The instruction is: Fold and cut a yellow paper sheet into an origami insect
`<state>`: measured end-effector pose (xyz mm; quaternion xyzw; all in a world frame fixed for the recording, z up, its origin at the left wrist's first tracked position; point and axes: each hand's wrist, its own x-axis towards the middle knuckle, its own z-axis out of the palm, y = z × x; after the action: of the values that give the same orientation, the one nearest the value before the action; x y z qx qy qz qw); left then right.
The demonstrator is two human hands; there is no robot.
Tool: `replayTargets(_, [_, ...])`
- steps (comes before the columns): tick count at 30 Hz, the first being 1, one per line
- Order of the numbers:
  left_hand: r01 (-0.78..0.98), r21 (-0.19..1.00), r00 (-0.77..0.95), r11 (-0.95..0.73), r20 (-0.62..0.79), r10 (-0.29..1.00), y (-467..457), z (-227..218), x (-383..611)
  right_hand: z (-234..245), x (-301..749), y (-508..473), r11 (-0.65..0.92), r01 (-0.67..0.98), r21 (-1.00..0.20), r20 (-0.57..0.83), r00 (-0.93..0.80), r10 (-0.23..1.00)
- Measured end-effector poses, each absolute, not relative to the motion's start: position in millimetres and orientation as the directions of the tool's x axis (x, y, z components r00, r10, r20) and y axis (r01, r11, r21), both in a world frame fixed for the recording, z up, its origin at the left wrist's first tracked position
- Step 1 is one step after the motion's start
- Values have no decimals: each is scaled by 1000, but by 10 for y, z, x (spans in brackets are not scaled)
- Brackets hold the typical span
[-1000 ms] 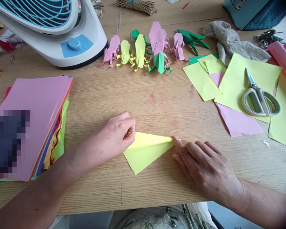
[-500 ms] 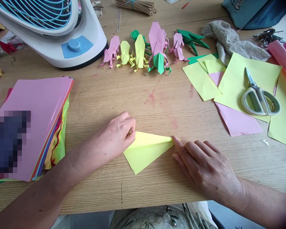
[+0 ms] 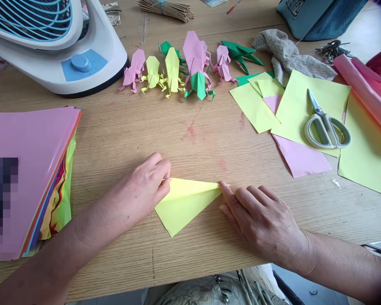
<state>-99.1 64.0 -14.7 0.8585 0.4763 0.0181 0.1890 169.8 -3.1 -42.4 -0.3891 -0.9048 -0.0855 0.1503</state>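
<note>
Pale patterned cloth [image 3: 190,295] shows nearest, cut off below and partly hidden by the table [image 3: 190,258]. Yellow paper [image 3: 180,207] lies folded to a slim kite-like shape between the left hand [image 3: 146,182] and the right hand [image 3: 263,220]. The left hand is closed in a pinch on the paper's left corner, thumb against curled fingers, which hide that corner. The right hand, palm down, grips nothing: its index fingertip presses the paper's right tip, the other fingers loosely bent. Left of the left hand, a stack [image 3: 38,156] is cut off by the view, a pixelated block covering part. Beyond the right hand, scissors [image 3: 330,133] lie on yellow sheets [image 3: 305,101]. Ahead of both hands stand folded figures [image 3: 172,70], some overlapping; left of these, a fan [image 3: 98,34] with its top cut off. Far past the right hand, a bag [image 3: 324,19] bears pale print, unreadable here.
</note>
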Motion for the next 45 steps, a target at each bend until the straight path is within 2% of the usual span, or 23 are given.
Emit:
replayTargets(4, [810,353,544,-468,-153,825,635,-139,-998,-431,1696,-35,682,731,24,341,-647,682])
replayTargets(27, [836,208,544,-507,-202,814,552,-49,-952,-499,1734,-62,689,724,38,352,-655,669])
replayTargets(32, [862,267,475,-430,-130,871,548,-60,-938,-493,1735,-52,693,720,44,351,-660,664])
replayTargets(36, [754,379,596,-537,-50,801,559,-115,-929,-494,1731,-49,696,717,46,359,-662,658])
replayTargets(38, [707,396,642,-585,-14,766,556,-135,-931,-494,1729,-48,693,719,49,359,-660,660])
replayTargets(42, [699,338,669,-631,5,743,483,-97,-921,-488,1720,-45,690,722,52,357,-659,662])
replayTargets(45, [724,223,673,-653,-23,739,360,-41,-872,-482,1713,-39,692,721,42,366,-656,660])
